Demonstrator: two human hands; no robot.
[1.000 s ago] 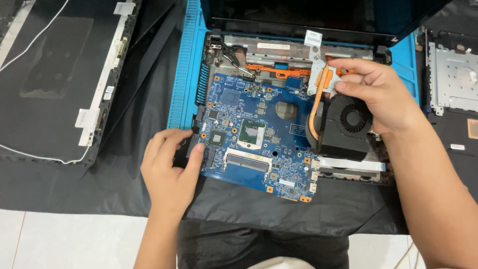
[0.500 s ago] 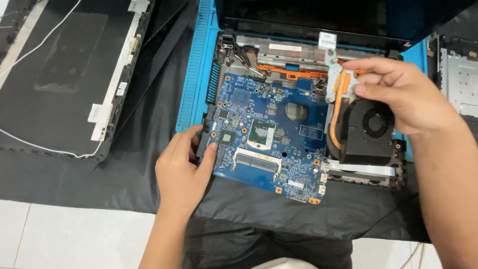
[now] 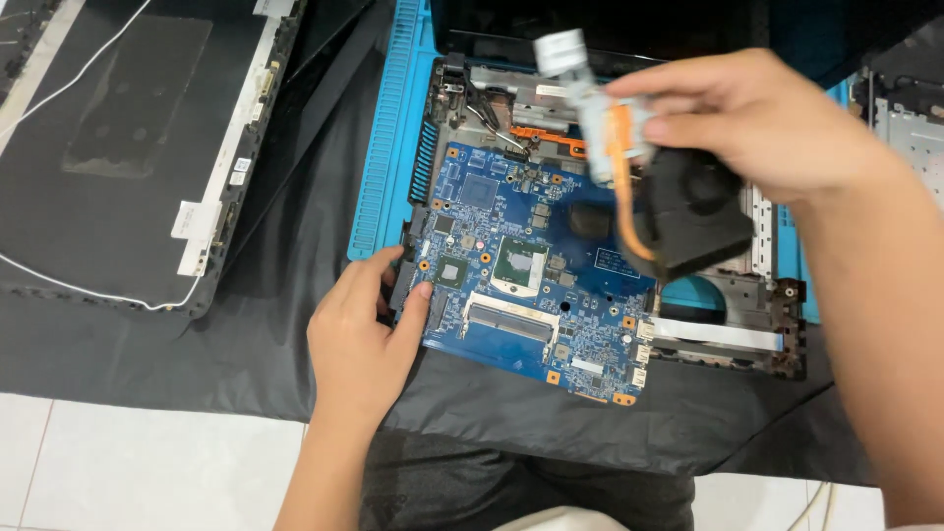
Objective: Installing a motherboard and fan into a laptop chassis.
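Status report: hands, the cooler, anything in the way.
Right hand grips fan-and-heatpipe cooler, lifted. Left hand on blue motherboard edge. Nothing blocking.

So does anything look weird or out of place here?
The fan with its copper pipe is off the blue board, held tilted in the air by the right hand. The left hand rests on the board's edge.

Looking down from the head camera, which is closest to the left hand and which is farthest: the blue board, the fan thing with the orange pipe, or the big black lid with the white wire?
From the left hand:
1. Blue board: touching it, just right of the fingers.
2. Big black lid: up and to the left, on the black cloth.
3. Fan with orange pipe: far right, lifted in the right hand.
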